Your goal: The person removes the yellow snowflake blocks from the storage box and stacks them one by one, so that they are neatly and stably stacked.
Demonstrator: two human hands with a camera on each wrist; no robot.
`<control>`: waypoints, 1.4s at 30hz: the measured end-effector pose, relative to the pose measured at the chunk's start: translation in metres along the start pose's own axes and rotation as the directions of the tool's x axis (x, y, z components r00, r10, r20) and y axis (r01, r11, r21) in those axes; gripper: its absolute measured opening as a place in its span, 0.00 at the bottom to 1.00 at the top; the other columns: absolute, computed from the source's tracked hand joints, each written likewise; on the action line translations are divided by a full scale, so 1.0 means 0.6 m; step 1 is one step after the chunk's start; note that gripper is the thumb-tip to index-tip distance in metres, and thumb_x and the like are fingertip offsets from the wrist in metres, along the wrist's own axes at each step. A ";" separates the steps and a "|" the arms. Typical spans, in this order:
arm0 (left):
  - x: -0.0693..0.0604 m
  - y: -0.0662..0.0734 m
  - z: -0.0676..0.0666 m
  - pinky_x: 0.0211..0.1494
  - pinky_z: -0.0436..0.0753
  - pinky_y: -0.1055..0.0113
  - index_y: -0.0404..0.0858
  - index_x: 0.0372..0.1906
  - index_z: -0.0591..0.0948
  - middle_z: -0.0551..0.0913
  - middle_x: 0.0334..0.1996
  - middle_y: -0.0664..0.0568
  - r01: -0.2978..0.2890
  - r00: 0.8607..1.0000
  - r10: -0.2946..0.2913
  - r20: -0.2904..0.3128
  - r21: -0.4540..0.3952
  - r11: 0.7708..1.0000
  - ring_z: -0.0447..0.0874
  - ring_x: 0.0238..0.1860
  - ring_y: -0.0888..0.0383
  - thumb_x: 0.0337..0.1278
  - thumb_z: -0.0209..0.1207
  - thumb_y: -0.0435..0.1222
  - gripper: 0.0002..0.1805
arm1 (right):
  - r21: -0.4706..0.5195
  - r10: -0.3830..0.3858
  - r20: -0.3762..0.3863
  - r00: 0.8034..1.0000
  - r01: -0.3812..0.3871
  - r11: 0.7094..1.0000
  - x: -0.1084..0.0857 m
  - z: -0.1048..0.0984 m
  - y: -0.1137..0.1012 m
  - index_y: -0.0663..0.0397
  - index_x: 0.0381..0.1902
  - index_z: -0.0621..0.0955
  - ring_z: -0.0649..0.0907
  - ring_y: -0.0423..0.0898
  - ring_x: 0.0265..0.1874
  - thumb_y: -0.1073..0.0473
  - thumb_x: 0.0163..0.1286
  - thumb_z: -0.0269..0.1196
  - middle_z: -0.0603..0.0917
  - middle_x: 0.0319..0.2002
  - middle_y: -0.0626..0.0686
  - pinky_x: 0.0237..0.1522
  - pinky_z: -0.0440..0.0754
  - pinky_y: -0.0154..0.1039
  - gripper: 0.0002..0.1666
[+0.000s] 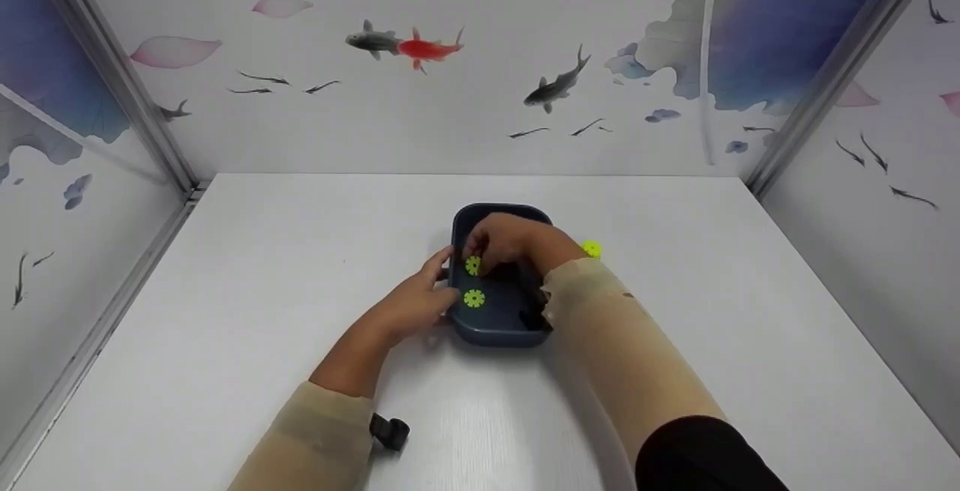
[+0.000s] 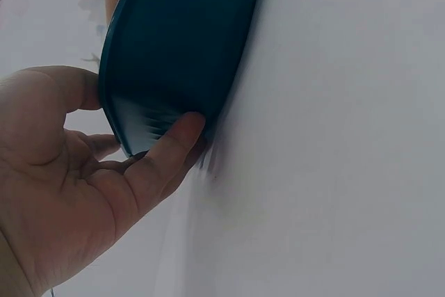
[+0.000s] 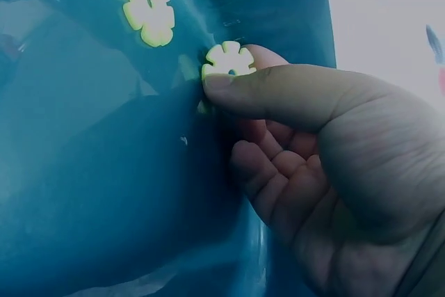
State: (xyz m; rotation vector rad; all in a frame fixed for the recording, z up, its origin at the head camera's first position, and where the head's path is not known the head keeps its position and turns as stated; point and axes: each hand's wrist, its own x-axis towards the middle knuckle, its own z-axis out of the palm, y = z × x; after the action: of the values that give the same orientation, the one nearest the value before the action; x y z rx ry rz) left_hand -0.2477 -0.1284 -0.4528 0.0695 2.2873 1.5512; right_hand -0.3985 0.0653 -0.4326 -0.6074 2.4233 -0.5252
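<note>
A dark blue rectangular tray (image 1: 499, 338) with raised walls sits on the white table. My left hand (image 1: 412, 299) grips its left side; in the left wrist view the thumb meets the rim and the other fingers lie along the outer wall (image 2: 188, 39). Inside the tray, my right hand (image 1: 502, 239) pinches a yellow-green notched plastic disc (image 3: 228, 57) between thumb and index finger, close to the tray floor. A second disc of the same kind (image 1: 474, 298) lies flat on the floor, nearer the front. My right hand and forearm hide part of the tray.
Another yellow-green disc (image 1: 592, 249) is on the table just right of the tray, partly behind my right forearm. Printed walls with metal corner posts (image 1: 847, 70) enclose the white table (image 1: 225, 266). A black wrist mount (image 1: 390, 431) juts from my left sleeve.
</note>
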 end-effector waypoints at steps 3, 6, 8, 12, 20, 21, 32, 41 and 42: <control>-0.001 0.000 0.000 0.73 0.82 0.49 0.61 0.88 0.48 0.60 0.86 0.47 -0.004 1.000 0.004 -0.002 0.005 1.000 0.71 0.79 0.49 0.75 0.53 0.42 0.44 | 0.023 -0.001 -0.021 1.000 0.002 1.000 -0.002 -0.001 0.002 0.33 0.51 0.90 0.84 0.49 0.52 0.60 0.69 0.73 0.89 0.50 0.46 0.64 0.84 0.49 0.16; -0.001 0.001 0.000 0.74 0.81 0.49 0.61 0.88 0.48 0.60 0.86 0.48 -0.001 1.000 0.001 -0.006 0.009 1.000 0.70 0.80 0.49 0.74 0.54 0.42 0.45 | 0.046 -0.012 -0.047 0.999 0.014 0.999 -0.004 -0.004 0.004 0.33 0.51 0.91 0.85 0.49 0.50 0.58 0.71 0.70 0.90 0.49 0.46 0.61 0.85 0.47 0.15; -0.002 0.001 0.000 0.74 0.81 0.48 0.60 0.88 0.48 0.61 0.85 0.47 -0.007 1.000 0.007 -0.005 0.008 1.000 0.71 0.79 0.49 0.74 0.54 0.42 0.45 | 0.070 -0.027 -0.055 0.998 0.031 0.997 -0.006 -0.006 0.005 0.34 0.52 0.91 0.86 0.48 0.48 0.58 0.72 0.68 0.90 0.49 0.46 0.59 0.86 0.47 0.15; -0.002 0.002 0.001 0.73 0.82 0.49 0.59 0.89 0.48 0.61 0.85 0.47 -0.014 1.000 0.014 -0.001 -0.006 1.000 0.73 0.77 0.50 0.74 0.54 0.42 0.45 | 0.113 -0.074 -0.092 0.993 0.085 0.990 -0.009 -0.014 0.004 0.41 0.55 0.91 0.87 0.47 0.44 0.59 0.71 0.65 0.91 0.48 0.49 0.53 0.87 0.44 0.17; 0.001 0.002 0.004 0.70 0.85 0.49 0.60 0.88 0.49 0.62 0.85 0.47 0.002 1.000 -0.002 -0.015 -0.023 1.000 0.74 0.76 0.48 0.72 0.54 0.40 0.46 | 0.309 -0.084 -0.306 0.948 0.182 0.933 -0.055 -0.045 -0.013 0.46 0.53 0.91 0.87 0.47 0.40 0.58 0.74 0.65 0.91 0.46 0.52 0.52 0.90 0.47 0.14; 0.001 0.002 0.004 0.70 0.85 0.49 0.60 0.88 0.49 0.62 0.85 0.47 0.003 1.000 -0.003 -0.017 -0.025 1.000 0.74 0.77 0.47 0.72 0.54 0.40 0.46 | 0.348 -0.075 -0.326 0.942 0.193 0.917 -0.065 -0.050 -0.014 0.46 0.53 0.91 0.88 0.47 0.41 0.57 0.74 0.65 0.91 0.47 0.52 0.53 0.90 0.46 0.13; -0.003 0.001 0.003 0.72 0.83 0.47 0.59 0.89 0.49 0.61 0.85 0.46 0.002 0.999 -0.002 -0.039 -0.001 1.000 0.70 0.80 0.45 0.70 0.54 0.40 0.46 | 0.610 0.028 -0.506 0.862 0.335 0.718 -0.161 -0.050 0.061 0.53 0.56 0.88 0.87 0.47 0.42 0.58 0.77 0.66 0.88 0.49 0.55 0.49 0.90 0.36 0.14; -0.001 0.000 0.005 0.73 0.82 0.48 0.60 0.89 0.49 0.60 0.86 0.47 0.007 1.000 -0.007 -0.030 -0.003 1.000 0.71 0.80 0.46 0.71 0.54 0.41 0.46 | 0.712 0.192 -0.503 0.843 0.278 0.644 -0.193 -0.026 0.156 0.55 0.59 0.86 0.87 0.46 0.46 0.56 0.77 0.67 0.87 0.50 0.51 0.52 0.90 0.34 0.17; -0.001 0.002 0.006 0.73 0.83 0.48 0.59 0.89 0.48 0.60 0.86 0.47 0.002 1.000 -0.002 -0.026 -0.007 1.000 0.71 0.80 0.46 0.72 0.54 0.41 0.46 | 0.721 0.207 -0.502 0.839 0.274 0.637 -0.195 -0.023 0.167 0.55 0.60 0.86 0.86 0.46 0.46 0.56 0.78 0.67 0.87 0.50 0.51 0.52 0.90 0.34 0.17</control>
State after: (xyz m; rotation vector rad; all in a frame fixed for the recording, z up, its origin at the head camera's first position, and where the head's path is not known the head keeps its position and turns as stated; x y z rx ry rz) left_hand -0.2460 -0.1251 -0.4529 0.0451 2.3006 1.5678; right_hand -0.3515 0.2121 -0.4199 -0.1017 2.3087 -1.8660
